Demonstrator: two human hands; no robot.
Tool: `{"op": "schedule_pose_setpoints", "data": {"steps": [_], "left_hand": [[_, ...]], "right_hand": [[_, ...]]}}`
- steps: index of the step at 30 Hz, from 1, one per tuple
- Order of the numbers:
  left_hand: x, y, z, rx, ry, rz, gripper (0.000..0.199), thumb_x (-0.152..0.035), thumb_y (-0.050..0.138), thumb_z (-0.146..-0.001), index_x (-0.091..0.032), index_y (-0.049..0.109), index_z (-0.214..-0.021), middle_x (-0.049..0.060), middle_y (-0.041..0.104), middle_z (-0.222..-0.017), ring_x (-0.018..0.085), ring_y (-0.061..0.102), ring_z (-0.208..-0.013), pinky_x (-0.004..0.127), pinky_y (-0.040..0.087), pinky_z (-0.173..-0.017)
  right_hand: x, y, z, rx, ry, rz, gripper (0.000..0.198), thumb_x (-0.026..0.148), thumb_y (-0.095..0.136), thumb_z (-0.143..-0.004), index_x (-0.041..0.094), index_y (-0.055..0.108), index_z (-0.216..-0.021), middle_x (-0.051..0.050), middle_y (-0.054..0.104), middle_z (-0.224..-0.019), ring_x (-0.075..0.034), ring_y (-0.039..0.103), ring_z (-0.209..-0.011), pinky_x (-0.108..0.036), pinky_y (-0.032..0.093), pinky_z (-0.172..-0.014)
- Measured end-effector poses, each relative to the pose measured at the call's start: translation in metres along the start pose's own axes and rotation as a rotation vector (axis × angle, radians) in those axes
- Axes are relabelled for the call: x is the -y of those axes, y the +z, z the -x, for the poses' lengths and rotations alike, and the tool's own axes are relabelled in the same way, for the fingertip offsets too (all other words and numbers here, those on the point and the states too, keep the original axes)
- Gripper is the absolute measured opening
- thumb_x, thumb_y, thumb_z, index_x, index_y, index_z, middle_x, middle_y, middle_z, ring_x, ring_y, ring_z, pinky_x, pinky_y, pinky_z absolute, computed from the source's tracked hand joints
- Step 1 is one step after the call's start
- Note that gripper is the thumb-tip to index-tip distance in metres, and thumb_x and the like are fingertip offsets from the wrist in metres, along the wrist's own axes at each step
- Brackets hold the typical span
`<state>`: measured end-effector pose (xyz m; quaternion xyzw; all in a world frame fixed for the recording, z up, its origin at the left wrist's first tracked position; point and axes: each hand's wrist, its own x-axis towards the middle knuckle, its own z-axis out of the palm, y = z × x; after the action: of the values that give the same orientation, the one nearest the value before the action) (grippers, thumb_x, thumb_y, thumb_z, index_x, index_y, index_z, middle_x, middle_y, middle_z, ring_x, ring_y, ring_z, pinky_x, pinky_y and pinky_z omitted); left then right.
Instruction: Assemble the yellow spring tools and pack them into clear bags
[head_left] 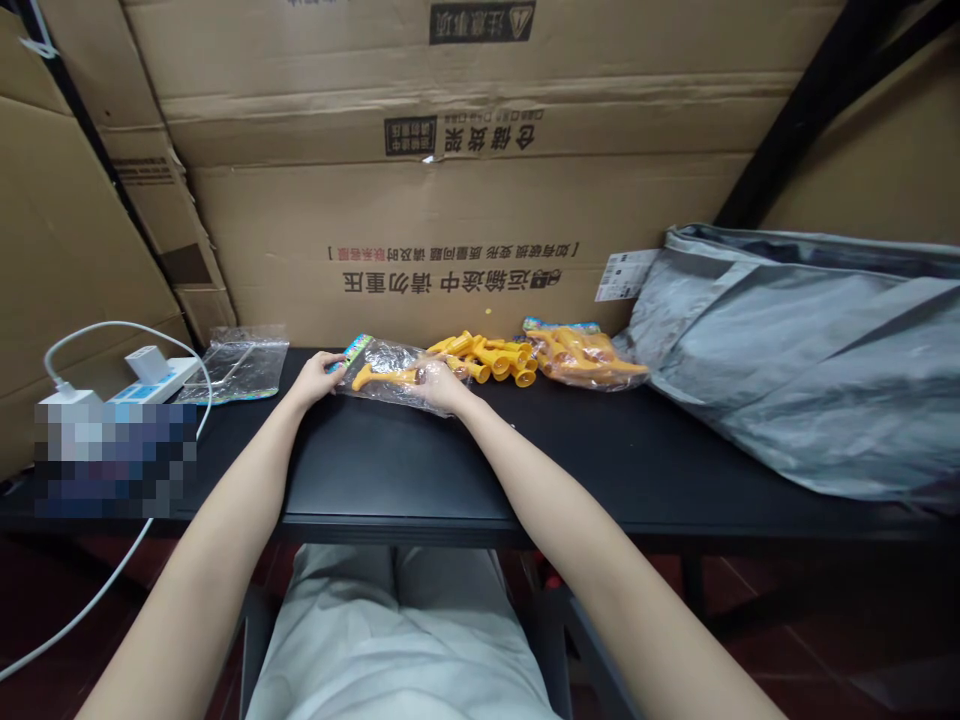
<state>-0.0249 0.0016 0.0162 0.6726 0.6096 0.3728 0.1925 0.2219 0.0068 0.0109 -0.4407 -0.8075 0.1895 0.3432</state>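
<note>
- Head view: the left hand [319, 381] has its thumb and fingers closed on the colourful header end of a clear bag [394, 356], which likely steadies it.
- The right hand [444, 388] curls over the bag's other end; whether its fingers grip the plastic or reach inside, I cannot tell.
- Between the hands, a yellow piece [375, 377] lies within the bag, seemingly kept flat by the tabletop [397, 470] beneath.
- Just beyond the right hand, loose yellow pieces [499, 358] sit heaped, apparently for easy reach.
- Farther right rests a filled bag [585, 360], seemingly set apart from the heap.
- Left of the left hand lies a flat bag [247, 372].
</note>
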Motion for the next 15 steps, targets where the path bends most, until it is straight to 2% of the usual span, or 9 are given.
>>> {"op": "schedule_pose_setpoints", "data": {"steps": [3, 5, 10, 15], "left_hand": [[-0.0039, 0.0037, 0.0022, 0.065, -0.049, 0.087, 0.039, -0.021, 0.057, -0.083, -0.012, 0.060, -0.121, 0.013, 0.057, -0.119, 0.009, 0.063, -0.064, 0.025, 0.056, -0.060], [-0.0046, 0.0037, 0.0024, 0.061, -0.057, 0.070, 0.039, -0.021, 0.057, -0.083, -0.012, 0.061, -0.120, 0.013, 0.057, -0.119, 0.010, 0.064, -0.067, 0.026, 0.056, -0.065], [-0.0015, -0.0001, -0.0006, -0.028, 0.008, -0.122, 0.039, -0.023, 0.057, -0.078, -0.013, 0.065, -0.115, 0.010, 0.061, -0.117, 0.018, 0.063, -0.092, 0.029, 0.052, -0.085], [0.0009, -0.0001, -0.0016, -0.044, -0.020, -0.056, 0.040, -0.024, 0.053, -0.077, -0.011, 0.067, -0.112, 0.011, 0.063, -0.119, 0.021, 0.062, -0.102, 0.029, 0.048, -0.090]], "right_hand": [[0.0019, 0.0041, 0.0002, -0.032, 0.030, 0.018, 0.012, 0.020, 0.068, -0.072, 0.013, 0.068, -0.080, -0.004, 0.065, -0.073, -0.017, 0.058, -0.070, -0.027, 0.046, -0.067], [0.0036, 0.0061, 0.0020, -0.016, 0.044, -0.032, 0.018, 0.026, 0.070, -0.072, 0.013, 0.069, -0.084, -0.005, 0.067, -0.079, -0.018, 0.060, -0.076, -0.029, 0.047, -0.072], [0.0048, 0.0080, 0.0066, 0.165, 0.062, -0.242, 0.033, 0.027, 0.074, -0.069, 0.016, 0.069, -0.099, -0.004, 0.069, -0.094, -0.018, 0.062, -0.089, -0.030, 0.047, -0.082], [0.0062, 0.0078, 0.0072, 0.216, 0.145, -0.386, 0.042, 0.028, 0.075, -0.067, 0.015, 0.068, -0.106, -0.004, 0.069, -0.095, -0.017, 0.061, -0.089, -0.030, 0.046, -0.084]]}}
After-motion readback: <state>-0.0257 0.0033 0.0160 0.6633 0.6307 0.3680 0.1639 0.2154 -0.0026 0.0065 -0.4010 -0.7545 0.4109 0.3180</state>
